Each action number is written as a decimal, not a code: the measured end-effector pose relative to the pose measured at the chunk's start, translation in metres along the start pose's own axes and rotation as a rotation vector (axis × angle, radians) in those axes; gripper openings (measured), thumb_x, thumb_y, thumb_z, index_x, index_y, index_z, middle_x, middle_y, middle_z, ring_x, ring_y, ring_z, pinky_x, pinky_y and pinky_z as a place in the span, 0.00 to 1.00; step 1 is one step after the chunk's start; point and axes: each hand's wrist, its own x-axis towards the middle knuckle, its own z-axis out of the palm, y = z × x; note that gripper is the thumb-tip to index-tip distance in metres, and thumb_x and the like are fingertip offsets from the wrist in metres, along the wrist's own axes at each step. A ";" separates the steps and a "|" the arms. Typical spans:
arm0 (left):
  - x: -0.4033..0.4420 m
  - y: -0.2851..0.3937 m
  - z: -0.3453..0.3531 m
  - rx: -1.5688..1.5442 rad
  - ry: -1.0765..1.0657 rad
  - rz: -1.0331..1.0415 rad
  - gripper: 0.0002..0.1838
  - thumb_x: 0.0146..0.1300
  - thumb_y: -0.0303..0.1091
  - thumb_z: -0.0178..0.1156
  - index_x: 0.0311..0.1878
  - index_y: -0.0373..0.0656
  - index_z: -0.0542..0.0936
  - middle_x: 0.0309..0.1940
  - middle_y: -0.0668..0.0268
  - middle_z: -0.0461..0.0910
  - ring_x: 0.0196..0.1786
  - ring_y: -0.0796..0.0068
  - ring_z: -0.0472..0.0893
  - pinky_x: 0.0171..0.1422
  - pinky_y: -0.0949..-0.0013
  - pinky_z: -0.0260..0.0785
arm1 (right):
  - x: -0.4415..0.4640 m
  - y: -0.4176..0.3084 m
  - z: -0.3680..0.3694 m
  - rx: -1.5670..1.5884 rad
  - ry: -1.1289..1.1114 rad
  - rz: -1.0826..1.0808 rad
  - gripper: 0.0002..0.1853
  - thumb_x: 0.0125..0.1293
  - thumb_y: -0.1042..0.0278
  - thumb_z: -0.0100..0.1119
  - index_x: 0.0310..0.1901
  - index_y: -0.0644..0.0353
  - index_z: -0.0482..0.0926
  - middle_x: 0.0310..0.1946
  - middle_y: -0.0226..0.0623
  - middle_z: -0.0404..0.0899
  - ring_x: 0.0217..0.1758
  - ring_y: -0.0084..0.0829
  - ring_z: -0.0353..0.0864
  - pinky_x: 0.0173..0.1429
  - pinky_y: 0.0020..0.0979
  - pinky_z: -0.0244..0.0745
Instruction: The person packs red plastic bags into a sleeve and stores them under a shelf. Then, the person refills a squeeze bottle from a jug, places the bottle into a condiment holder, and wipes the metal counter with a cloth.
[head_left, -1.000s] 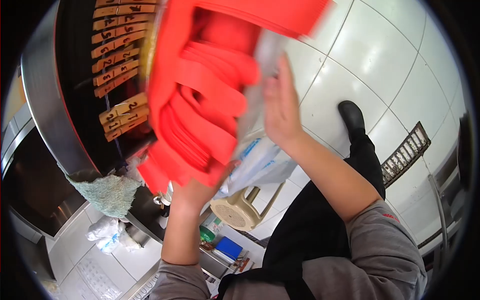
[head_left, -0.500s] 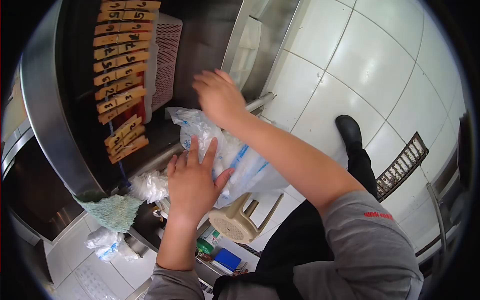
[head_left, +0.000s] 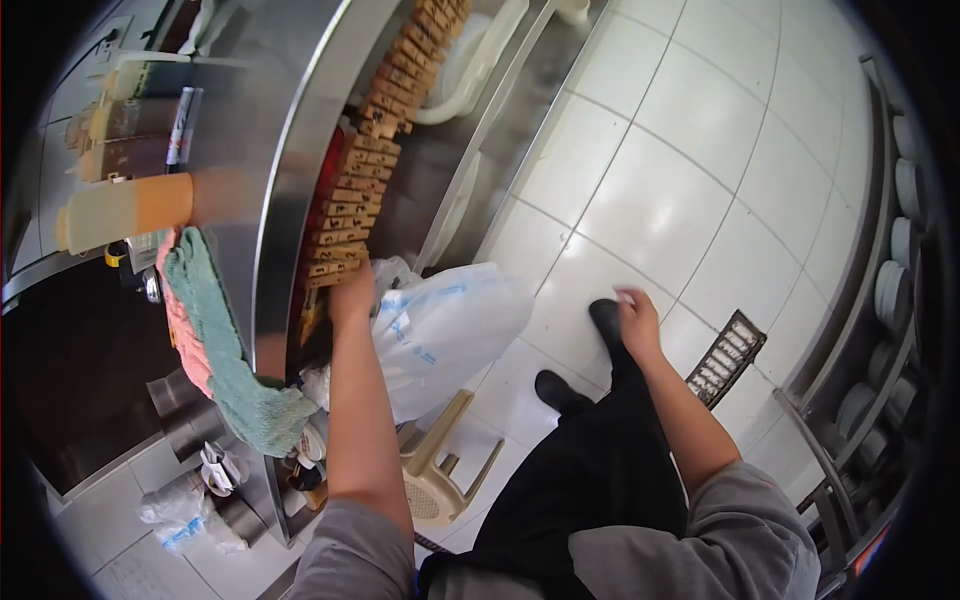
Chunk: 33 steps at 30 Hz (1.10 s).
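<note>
My left hand [head_left: 350, 288] reaches in under the steel counter's edge, just below a hanging row of wooden clothespins [head_left: 345, 210] with handwritten numbers. Its fingers are hidden there. Right beside that wrist is a white plastic bag [head_left: 450, 320] with blue print, bulging outward over the floor. My right hand [head_left: 638, 318] is away from the counter, above my black boots, and looks slightly blurred. Its fingers are too small and smeared to show whether they hold anything.
A green towel [head_left: 225, 340] drapes over the counter corner, near an orange-filled bottle [head_left: 130, 212] and a marker [head_left: 182, 125]. Below stands a beige plastic stool [head_left: 432, 490]. A floor grate [head_left: 727, 358] lies to the right, before a rack of stacked dishes [head_left: 892, 290].
My left hand has gone from lying spread on the plastic bags to reaching in beneath the clothespins. My right hand has swung away from the bags to the right. The view has shifted too.
</note>
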 end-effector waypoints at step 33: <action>-0.417 -0.089 -0.076 -0.296 -0.546 0.055 0.29 0.69 0.51 0.54 0.68 0.46 0.69 0.59 0.52 0.76 0.56 0.49 0.79 0.60 0.52 0.72 | -0.023 -0.180 -0.143 -0.864 -0.416 -0.618 0.21 0.73 0.56 0.49 0.30 0.65 0.78 0.24 0.55 0.79 0.28 0.55 0.80 0.34 0.52 0.73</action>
